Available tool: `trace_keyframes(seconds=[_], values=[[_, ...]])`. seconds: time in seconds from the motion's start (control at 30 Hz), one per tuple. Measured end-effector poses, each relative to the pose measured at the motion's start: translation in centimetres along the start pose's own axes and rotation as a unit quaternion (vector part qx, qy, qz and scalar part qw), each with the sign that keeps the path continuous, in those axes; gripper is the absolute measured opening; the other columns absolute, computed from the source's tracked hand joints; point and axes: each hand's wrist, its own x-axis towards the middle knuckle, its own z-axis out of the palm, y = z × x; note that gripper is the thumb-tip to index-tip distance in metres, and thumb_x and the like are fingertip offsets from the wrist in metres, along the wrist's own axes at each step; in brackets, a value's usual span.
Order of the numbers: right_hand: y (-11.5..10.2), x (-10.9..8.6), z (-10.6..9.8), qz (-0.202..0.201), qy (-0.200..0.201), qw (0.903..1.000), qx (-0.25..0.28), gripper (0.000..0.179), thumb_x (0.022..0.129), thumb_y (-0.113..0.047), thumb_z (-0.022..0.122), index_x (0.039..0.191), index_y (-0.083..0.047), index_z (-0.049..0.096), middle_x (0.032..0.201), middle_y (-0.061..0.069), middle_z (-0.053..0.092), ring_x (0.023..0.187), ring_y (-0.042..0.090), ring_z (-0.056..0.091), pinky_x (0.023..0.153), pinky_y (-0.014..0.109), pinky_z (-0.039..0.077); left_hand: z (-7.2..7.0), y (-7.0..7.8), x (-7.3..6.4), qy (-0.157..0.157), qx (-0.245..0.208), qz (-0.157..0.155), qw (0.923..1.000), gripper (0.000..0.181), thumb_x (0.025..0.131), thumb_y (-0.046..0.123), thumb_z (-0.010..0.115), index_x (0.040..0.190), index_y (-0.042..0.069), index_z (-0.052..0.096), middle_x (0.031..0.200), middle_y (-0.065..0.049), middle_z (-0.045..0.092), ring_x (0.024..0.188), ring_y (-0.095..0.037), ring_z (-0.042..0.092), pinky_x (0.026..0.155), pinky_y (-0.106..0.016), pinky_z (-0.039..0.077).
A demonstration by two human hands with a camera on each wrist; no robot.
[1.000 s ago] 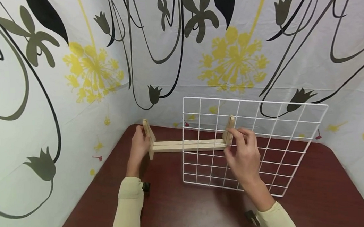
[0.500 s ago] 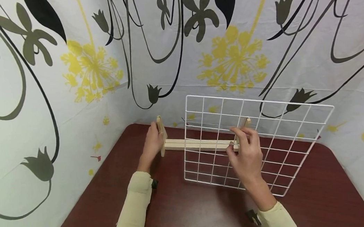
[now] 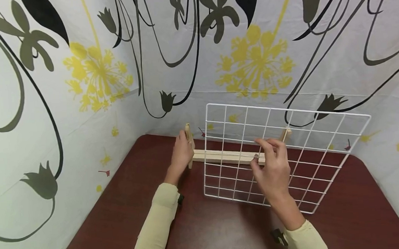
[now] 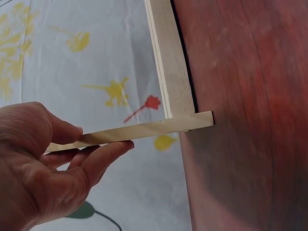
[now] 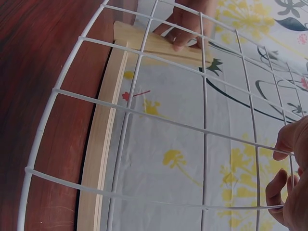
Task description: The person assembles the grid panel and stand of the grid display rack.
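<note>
A white wire grid panel (image 3: 246,106) stands tilted above the table, its squares partly in front of a pale wooden stand. My right hand (image 3: 274,173) pinches one of its wires near the middle; in the right wrist view, thumb and fingers (image 5: 284,139) close round that wire. Behind the grid, the stand's long crossbar (image 3: 218,156) runs along the back of the table between two upright end pieces. My left hand (image 3: 181,152) holds the left end piece (image 4: 139,130), thumb on one face and fingers on the other. The right end piece (image 3: 285,134) shows partly through the grid.
The dark red tabletop (image 3: 206,230) has rounded back corners. A white cloth (image 3: 189,75) with yellow, black and grey-green flower prints hangs close behind the table and along its sides.
My left hand has slid the wooden stand to the right, further behind the grid. The grid and my right hand have shifted slightly right.
</note>
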Motion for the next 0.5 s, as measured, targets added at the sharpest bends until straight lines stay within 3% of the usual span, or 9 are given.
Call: trace_keyframes(seconds=[0.5], values=[[0.4,-0.2,-0.2,0.002,0.0,0.9999,-0.012,0.063,0.074,0.012,0.071,0.132,-0.01,0.066,0.124,0.026,0.058,0.108,0.042,0.06,0.08,0.053,0.052,2.3,2.4,0.5,-0.005,0.013,0.001,0.9999,0.036,0.106,0.01,0.054,0.139,0.006,0.039,0.129,-0.02,0.057,0.102,-0.042,0.07,0.078,-0.052,0.06]])
